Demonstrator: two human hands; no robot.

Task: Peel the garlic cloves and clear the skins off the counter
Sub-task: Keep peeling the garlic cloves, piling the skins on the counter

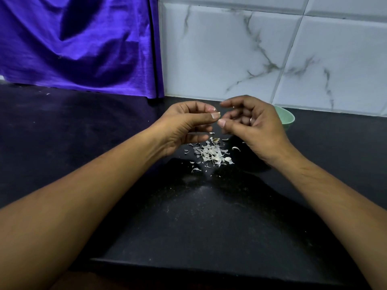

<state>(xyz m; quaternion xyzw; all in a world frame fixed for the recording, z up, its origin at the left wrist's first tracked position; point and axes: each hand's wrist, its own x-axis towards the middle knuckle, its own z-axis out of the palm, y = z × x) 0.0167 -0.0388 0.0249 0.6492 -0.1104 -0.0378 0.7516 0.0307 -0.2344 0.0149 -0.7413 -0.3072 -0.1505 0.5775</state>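
Head view: thumb and forefinger of the left hand (188, 124) pinch a small pale garlic bit (218, 113). The right hand (251, 124) sits just beside, fingers loosely curled, contents unclear. Skins (211, 153) lie heaped on the black counter (188, 216) beneath; a green bowl (287, 118) sits behind the right hand.

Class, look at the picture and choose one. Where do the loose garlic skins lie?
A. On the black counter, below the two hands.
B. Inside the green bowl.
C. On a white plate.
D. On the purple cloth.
A: the garlic skins lie scattered on the black counter, under the left hand, whose grip pinches a garlic clove, and the right hand; the green bowl stands behind.
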